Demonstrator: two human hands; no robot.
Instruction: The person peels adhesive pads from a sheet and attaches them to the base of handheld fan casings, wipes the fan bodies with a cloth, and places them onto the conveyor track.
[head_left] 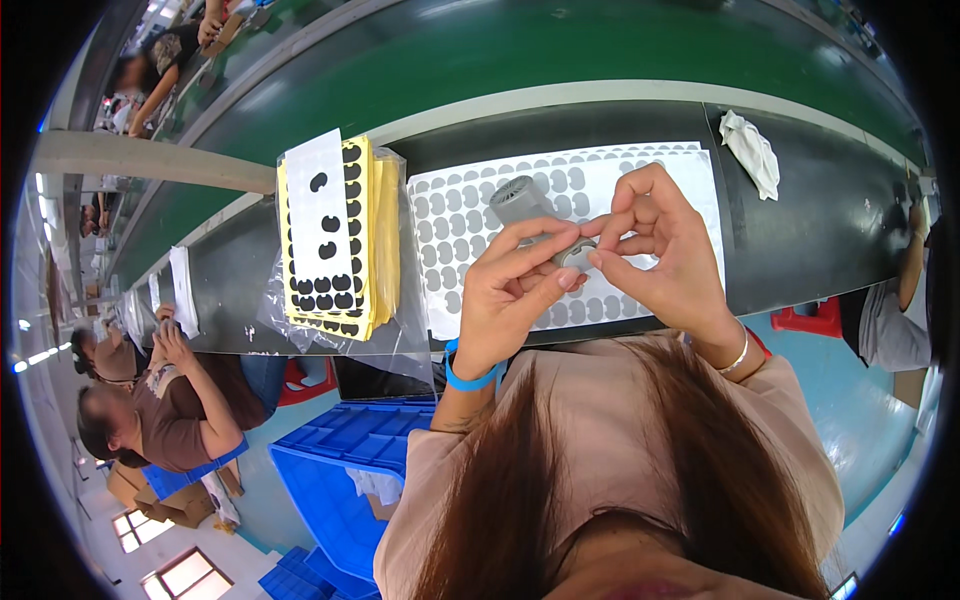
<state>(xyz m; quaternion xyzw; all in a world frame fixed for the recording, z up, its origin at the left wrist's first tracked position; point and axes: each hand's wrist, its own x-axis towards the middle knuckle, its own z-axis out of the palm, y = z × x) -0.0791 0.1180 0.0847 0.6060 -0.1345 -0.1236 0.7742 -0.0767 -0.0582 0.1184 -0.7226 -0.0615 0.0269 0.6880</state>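
- Several co-workers at far left; the nearest, in a brown top [185, 420], has both hands raised at the bench edge.
- Stack of yellow sheets [385, 240] with black rounded shapes, in a clear plastic bag [415, 362]; a white sheet [315, 205], partly covered with the same shapes, lies on top.
- Blue crate [335, 500] below bench level, pale material inside.
- White sheets with grey rounded shapes [435, 230] spread flat beneath both hands.
- Left hand [508, 300], blue band at the wrist: fingers closed around a small grey part [572, 257], held above the sheets, thumb at its near side.
- Grey cylinder [520, 205], dark slotted end showing, just beyond the left fingers, over the sheets.
- Right hand [655, 250], bracelet at the wrist: thumb and forefinger drawn narrow beside the grey part; cannot tell whether they grip anything.
- White cloth [750, 155], crumpled, on the black worktop [820, 220], right of the sheets.
- Red stool [808, 318] below the worktop; another person in grey [890, 335] at far right.
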